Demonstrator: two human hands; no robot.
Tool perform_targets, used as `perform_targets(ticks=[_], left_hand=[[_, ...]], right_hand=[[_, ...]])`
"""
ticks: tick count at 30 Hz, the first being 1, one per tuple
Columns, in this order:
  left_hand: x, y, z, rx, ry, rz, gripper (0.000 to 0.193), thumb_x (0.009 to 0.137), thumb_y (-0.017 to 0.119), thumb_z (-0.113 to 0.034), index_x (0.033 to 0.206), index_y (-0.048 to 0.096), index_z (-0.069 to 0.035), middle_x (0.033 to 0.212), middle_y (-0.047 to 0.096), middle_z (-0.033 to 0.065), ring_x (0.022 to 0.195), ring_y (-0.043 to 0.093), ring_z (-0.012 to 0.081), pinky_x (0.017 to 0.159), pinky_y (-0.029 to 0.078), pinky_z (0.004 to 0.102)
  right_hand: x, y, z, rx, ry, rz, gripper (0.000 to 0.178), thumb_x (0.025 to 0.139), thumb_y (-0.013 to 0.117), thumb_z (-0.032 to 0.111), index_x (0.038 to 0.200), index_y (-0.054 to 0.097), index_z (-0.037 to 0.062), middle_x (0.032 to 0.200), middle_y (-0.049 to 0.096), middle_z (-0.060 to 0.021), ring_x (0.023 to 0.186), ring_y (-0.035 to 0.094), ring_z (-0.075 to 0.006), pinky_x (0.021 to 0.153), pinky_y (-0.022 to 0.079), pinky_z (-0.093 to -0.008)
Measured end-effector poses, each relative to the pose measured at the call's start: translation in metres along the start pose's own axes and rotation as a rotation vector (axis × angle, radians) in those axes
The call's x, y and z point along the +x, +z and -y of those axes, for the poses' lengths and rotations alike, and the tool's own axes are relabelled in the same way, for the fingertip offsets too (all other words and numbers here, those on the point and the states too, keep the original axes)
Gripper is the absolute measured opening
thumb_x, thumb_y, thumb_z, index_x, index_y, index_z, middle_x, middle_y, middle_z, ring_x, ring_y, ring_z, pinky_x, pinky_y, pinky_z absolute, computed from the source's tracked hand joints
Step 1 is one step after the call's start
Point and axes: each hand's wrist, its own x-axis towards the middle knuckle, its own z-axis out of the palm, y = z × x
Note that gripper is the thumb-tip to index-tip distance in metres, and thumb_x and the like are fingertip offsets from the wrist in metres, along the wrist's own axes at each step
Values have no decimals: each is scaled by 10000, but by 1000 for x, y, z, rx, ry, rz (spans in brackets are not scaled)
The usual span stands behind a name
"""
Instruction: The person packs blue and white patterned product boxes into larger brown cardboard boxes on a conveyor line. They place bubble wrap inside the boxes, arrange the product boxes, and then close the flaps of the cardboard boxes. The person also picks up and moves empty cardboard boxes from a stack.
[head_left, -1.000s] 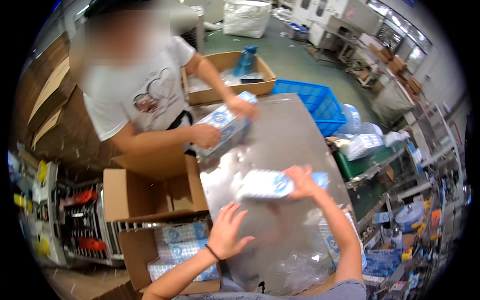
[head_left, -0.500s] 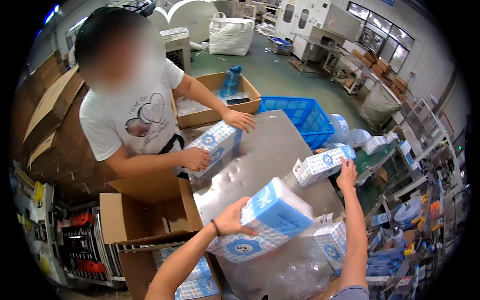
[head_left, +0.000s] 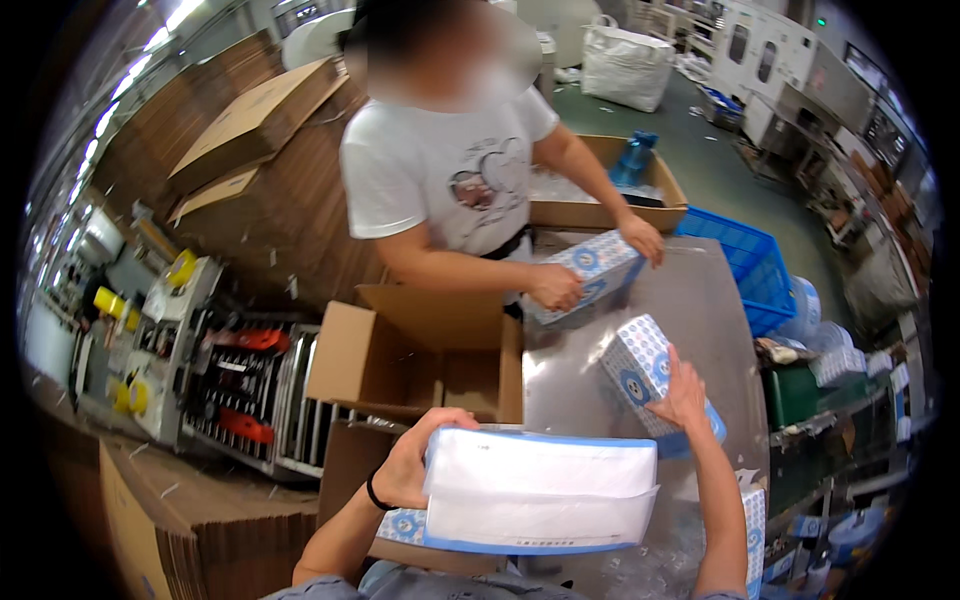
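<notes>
My left hand (head_left: 408,465) grips the end of a blue-edged white pack (head_left: 540,490), held up close with its pale face showing; the fingers' far side is hidden behind it. On the metal table (head_left: 560,375), my right hand (head_left: 685,395) is closed around a tilted box (head_left: 640,365) with blue-and-white bear print. Across the table, a co-worker in a white T-shirt has both hands on a similar printed box (head_left: 590,270). Another printed box (head_left: 752,520) stands by my right forearm, partly hidden.
An open cardboard carton (head_left: 440,375) stands left of the table, with a second carton (head_left: 345,460) nearer me. Behind the table are a box with a blue bottle (head_left: 632,160) and a blue crate (head_left: 750,270). Flattened cardboard (head_left: 200,490) is stacked at lower left.
My view has turned left. My left hand has brought its pack closer, turning the white face up. My right hand has drawn its box across the table toward the middle and swung it round.
</notes>
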Motion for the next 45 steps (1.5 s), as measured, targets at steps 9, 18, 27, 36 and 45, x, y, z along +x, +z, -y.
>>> perform_targets(ticks=[9, 18, 27, 36, 45], left_hand=[[-61, -37, -28, 219, -154, 16, 826, 613, 879, -166, 1316, 480, 5, 1244, 576, 160, 1141, 594, 290, 978, 460, 370], [-107, -11, 129, 1124, -481, 473, 828, 584, 851, -358, 1275, 479, -94, 1179, 607, 141, 1148, 572, 305, 905, 442, 583], [-193, -37, 230, 978, -402, 676, 825, 754, 731, -427, 1403, 401, -38, 1331, 471, 209, 1282, 429, 386, 1069, 335, 542], [-172, -80, 139, 849, -184, 413, 608, 743, 732, -226, 1290, 541, -42, 1264, 564, 207, 1199, 531, 372, 1035, 411, 456], [-271, -178, 76, 1073, -110, 268, 646, 875, 647, -187, 1421, 391, 43, 1523, 357, 195, 1426, 307, 393, 1170, 271, 490]], right_hand=[[-95, 3, -43, 1446, 531, -13, 902, 653, 774, -29, 1435, 326, 15, 1234, 589, -205, 1122, 613, -350, 918, 536, -432], [-178, 6, 6, 2257, 341, -371, 698, 871, 613, 497, 1396, 464, 60, 1331, 553, -140, 1218, 533, -321, 991, 490, -467], [-184, -5, 320, 1088, -630, 163, 913, 645, 766, -3, 1472, 412, 157, 1197, 567, -89, 1130, 544, -282, 971, 452, -416], [-115, 225, 338, 26, -606, 436, 916, 694, 681, 155, 1501, 338, 419, 1435, 479, -160, 1355, 410, -357, 1133, 266, -514], [-198, 83, 269, 485, 116, -188, 307, 923, 568, 170, 1191, 664, 55, 1222, 652, -166, 1196, 576, -329, 1029, 439, -375]])
